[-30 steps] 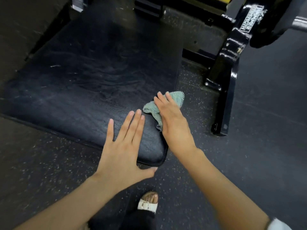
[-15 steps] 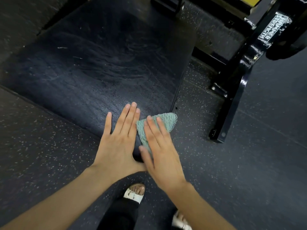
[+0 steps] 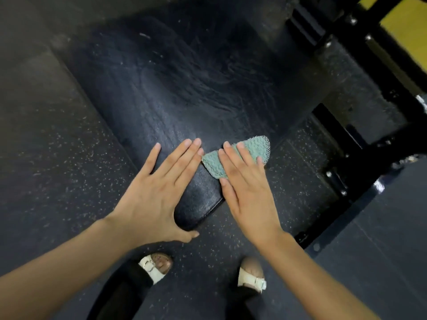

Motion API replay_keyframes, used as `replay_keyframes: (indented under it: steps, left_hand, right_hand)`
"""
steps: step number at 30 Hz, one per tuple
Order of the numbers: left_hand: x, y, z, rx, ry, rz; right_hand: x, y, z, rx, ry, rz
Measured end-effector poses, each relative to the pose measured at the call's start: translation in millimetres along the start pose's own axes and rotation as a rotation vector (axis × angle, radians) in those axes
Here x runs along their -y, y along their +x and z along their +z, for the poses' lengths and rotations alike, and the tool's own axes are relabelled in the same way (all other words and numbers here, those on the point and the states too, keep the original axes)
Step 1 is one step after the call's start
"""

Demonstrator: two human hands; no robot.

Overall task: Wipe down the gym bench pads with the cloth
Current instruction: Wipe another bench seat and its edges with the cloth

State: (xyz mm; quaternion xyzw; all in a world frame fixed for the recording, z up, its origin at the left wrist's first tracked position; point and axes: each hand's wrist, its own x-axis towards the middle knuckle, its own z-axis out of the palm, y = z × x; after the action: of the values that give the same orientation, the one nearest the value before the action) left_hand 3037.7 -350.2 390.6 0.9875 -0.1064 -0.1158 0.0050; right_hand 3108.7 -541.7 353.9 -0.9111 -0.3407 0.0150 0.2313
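A black padded bench pad (image 3: 184, 93) fills the middle of the head view, with wet wipe streaks across its surface. Near its front right corner lies a folded pale green cloth (image 3: 251, 146). My right hand (image 3: 247, 188) presses flat on the cloth with straight fingers, covering its near half. Just left of it, my left hand (image 3: 157, 192) rests flat on the pad with fingers spread and the thumb hooked over the pad's front edge.
A black steel machine frame (image 3: 360, 144) with bolts runs along the right side, with a yellow part (image 3: 406, 26) at the top right. Speckled rubber floor (image 3: 57, 158) surrounds the pad. My two feet in white sandals (image 3: 154, 266) stand just below the pad's corner.
My right hand slid the cloth from the pad's right edge toward the front corner beside my left hand. The view tilted down, so both feet now show.
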Motion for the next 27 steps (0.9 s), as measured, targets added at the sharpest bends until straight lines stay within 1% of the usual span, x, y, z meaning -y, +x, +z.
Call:
replay_keyframes:
  steps: [6, 9, 13, 16, 23, 27]
  left_hand:
    - [-43.0, -6.3, 11.8, -0.119, -0.085, -0.298]
    - [-60.6, -6.2, 17.3, -0.196, -0.115, -0.391]
    - [-70.5, -9.2, 24.7, -0.313, -0.138, -0.400]
    - [-77.4, -7.6, 30.3, -0.387, -0.121, -0.414]
    - [-85.9, -2.1, 46.7, -0.629, -0.078, -0.473]
    - [-87.8, 0.3, 54.4, -0.720, -0.021, -0.479]
  right_hand:
    - [-20.6, 5.7, -3.7, 0.011, 0.097, -0.179]
    - [-28.0, 5.1, -4.8, 0.019, 0.129, -0.235]
    - [-33.4, 4.0, -2.0, -0.012, 0.178, -0.275]
    - [-37.0, 3.6, 4.1, -0.080, 0.220, -0.301]
    - [-45.2, 6.7, 27.3, -0.328, 0.302, -0.409]
    - [-52.4, 11.8, 32.2, -0.417, 0.310, -0.519]
